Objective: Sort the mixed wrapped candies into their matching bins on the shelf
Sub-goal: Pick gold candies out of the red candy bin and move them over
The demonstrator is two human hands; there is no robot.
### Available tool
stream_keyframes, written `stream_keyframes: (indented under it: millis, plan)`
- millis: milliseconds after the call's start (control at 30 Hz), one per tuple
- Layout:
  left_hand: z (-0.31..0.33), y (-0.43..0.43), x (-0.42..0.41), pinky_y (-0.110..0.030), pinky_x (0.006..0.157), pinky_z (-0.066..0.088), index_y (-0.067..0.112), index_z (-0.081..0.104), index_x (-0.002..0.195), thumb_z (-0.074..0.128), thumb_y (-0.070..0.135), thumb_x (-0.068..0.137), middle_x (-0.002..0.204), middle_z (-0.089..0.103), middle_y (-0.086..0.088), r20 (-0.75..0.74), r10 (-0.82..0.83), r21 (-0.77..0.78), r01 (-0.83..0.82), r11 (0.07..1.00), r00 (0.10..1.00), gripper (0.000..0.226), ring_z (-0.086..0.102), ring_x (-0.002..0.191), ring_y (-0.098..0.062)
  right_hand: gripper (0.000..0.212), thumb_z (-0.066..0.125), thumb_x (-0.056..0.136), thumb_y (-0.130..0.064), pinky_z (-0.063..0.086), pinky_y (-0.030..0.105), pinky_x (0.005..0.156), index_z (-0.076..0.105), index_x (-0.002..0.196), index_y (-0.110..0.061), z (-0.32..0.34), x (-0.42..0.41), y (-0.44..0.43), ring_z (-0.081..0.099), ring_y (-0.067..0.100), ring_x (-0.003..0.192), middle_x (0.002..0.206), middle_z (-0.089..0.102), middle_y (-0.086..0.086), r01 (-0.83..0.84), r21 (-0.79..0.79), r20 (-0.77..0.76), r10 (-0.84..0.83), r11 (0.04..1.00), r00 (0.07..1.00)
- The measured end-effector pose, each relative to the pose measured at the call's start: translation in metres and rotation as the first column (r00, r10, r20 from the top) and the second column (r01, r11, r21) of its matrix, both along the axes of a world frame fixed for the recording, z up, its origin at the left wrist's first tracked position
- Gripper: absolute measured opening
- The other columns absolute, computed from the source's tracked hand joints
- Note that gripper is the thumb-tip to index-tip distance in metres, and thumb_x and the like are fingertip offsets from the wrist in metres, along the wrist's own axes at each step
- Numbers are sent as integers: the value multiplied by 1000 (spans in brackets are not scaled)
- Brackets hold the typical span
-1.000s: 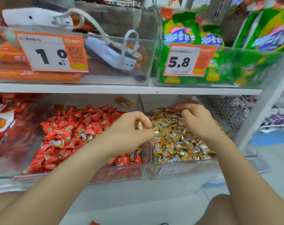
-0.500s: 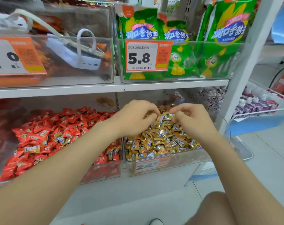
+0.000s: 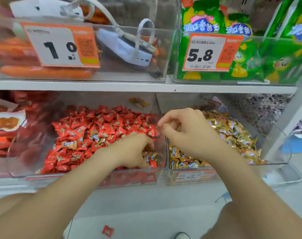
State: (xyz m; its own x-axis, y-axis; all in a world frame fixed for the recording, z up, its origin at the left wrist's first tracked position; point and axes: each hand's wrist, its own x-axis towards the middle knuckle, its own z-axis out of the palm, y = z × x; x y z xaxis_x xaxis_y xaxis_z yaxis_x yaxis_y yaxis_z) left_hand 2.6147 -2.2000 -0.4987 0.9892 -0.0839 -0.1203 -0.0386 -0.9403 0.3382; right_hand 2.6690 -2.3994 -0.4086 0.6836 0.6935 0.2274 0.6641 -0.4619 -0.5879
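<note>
On the lower shelf a clear bin (image 3: 95,176) holds red wrapped candies (image 3: 98,128) with a few gold ones (image 3: 69,144) mixed in. To its right, a second clear bin (image 3: 190,176) is full of gold candies (image 3: 233,130). My left hand (image 3: 133,149) is down in the red bin's front right corner, its fingers curled onto gold-and-blue candies (image 3: 151,156). My right hand (image 3: 186,133) hovers over the divider between the two bins. Its fingers are curled in against the thumb, and no candy shows between them.
A red candy (image 3: 107,231) lies on the floor below. The upper shelf (image 3: 112,86) carries a clear bin with a white power bank (image 3: 127,47) and another with green snack bags (image 3: 246,66). A white shelf post (image 3: 288,121) and a wire basket (image 3: 260,109) stand at the right.
Both hands were over the gold bin half a second ago. My left hand has dropped into the red bin's front corner, and my right hand has shifted left to the divider.
</note>
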Motion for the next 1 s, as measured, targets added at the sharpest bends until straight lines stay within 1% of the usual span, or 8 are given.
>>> stream_keyframes:
  millis: [200,300,367,467,567,733,933,1000]
  plan:
    - [-7,10,3,-44,85,55,27,52,126,86,26,75,115,65,3,-96,-149,73,156,985,984,61,61,100,-22,23,61,92,-17,51,18,70,79,97,-30,-3,-6,26,67,7,71,73,73,-10,-65,29,30,64,997,997]
    - [-5,8,-4,-44,80,55,27,59,117,63,33,79,102,67,2,-152,-185,-25,183,983,971,39,61,90,-23,24,61,93,-15,46,14,66,79,100,-29,-6,-9,36,64,6,67,69,69,-16,-119,-6,40,119,993,992]
    - [-2,8,-11,-46,76,55,22,65,109,48,42,79,97,69,0,-193,-215,-60,208,976,957,40,62,87,-25,25,61,93,-13,45,12,66,79,101,-29,-7,-9,40,63,5,66,66,65,-21,-135,-31,52,137,990,989]
    - [5,23,-20,-51,77,52,15,64,95,59,34,96,87,65,-5,-222,-160,-49,153,987,962,20,56,77,-23,31,63,89,-7,46,10,72,79,103,-30,-8,-8,41,61,-1,74,80,66,-21,-157,-121,157,175,980,972]
    - [20,49,-36,-46,77,53,21,62,98,62,46,100,86,65,1,-146,-26,-76,15,997,989,24,60,78,-20,36,64,85,-2,47,14,77,78,103,-29,-7,-7,46,58,-7,77,93,69,-19,-182,-267,222,244,946,944]
    - [30,79,-65,-37,63,42,19,53,88,63,45,101,79,62,-2,-17,190,-144,-191,971,982,31,51,66,-15,21,75,80,-6,59,36,79,73,83,-27,-10,-18,71,62,12,85,82,64,-13,-188,-582,176,348,791,921]
    - [37,77,-72,-29,62,46,24,67,92,68,33,99,70,63,12,-11,297,-451,-269,851,955,12,56,61,-8,53,93,80,-28,50,34,66,41,71,-19,-16,-21,102,52,19,66,84,45,1,-109,-820,40,247,561,968]
    - [38,77,-71,-35,62,47,19,66,93,69,30,99,73,64,3,-59,339,-527,-317,788,939,12,59,65,-15,50,91,81,-33,49,34,67,44,75,-18,-28,-18,109,62,26,84,91,50,4,-122,-845,3,233,521,973]
